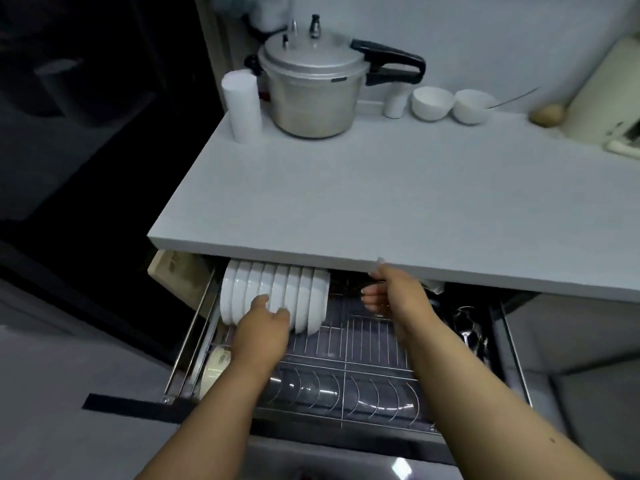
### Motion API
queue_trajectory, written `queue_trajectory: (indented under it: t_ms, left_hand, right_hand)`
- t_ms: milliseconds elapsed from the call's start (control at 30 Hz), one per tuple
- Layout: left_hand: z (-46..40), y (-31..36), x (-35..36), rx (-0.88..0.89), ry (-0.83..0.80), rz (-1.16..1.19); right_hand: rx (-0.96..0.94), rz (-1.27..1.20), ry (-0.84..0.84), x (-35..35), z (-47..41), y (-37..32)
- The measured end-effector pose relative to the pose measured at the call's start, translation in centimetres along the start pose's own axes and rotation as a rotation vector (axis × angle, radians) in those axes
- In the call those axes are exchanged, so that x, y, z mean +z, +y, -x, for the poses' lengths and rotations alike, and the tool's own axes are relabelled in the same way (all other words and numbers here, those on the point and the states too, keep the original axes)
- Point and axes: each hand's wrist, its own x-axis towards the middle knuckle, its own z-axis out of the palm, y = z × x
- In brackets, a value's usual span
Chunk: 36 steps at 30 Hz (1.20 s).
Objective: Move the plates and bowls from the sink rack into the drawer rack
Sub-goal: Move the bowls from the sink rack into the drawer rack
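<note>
Two bare forearms reach forward from the bottom edge into an open drawer under the white tabletop (pixel 381 188). The drawer rack (pixel 346 382) is of metal wire, and its near slots carry nothing. At its far left side stands a row of white plates (pixel 277 289), upright on their edges, one close against the next.

The left hand (pixel 263 327) rests on the lower rims of these plates; its fingers (pixel 282 315) are curled against the rims, but whether they really clasp a plate I cannot tell. The right hand (pixel 394 292) is further right, just below the front edge of the tabletop, with the fingers bent inward; if they hold something I cannot tell.

On the tabletop, well behind, stand a metal pressure cooker (pixel 311 88), a white cylinder (pixel 242 105) touching its left side, and two white bowls (pixel 453 105) side by side.
</note>
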Motion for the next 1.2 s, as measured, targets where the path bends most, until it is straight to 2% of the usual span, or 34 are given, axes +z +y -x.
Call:
queue_trajectory:
  t_ms: [267, 400, 900, 1200]
  left_hand:
    - [3.8, 9.7, 5.4, 0.151, -0.125, 0.101]
    - [7.3, 14.3, 9.8, 0.186, -0.207, 0.222]
    - [24.0, 28.5, 30.1, 0.421, -0.537, 0.154]
    - [31.5, 33.8, 39.8, 0.504, -0.689, 0.083]
  right_hand:
    - [-0.168, -0.176, 0.131, -10.7, 3.0, -3.5]
    - [-0.237, -0.234, 0.186, -17.7, 5.0, -4.5]
    - [-0.348, -0.445, 0.492, -46.5, 13.2, -3.2]
    - [-0.393, -0.522, 0.678, -58.3, 17.8, -1.3]
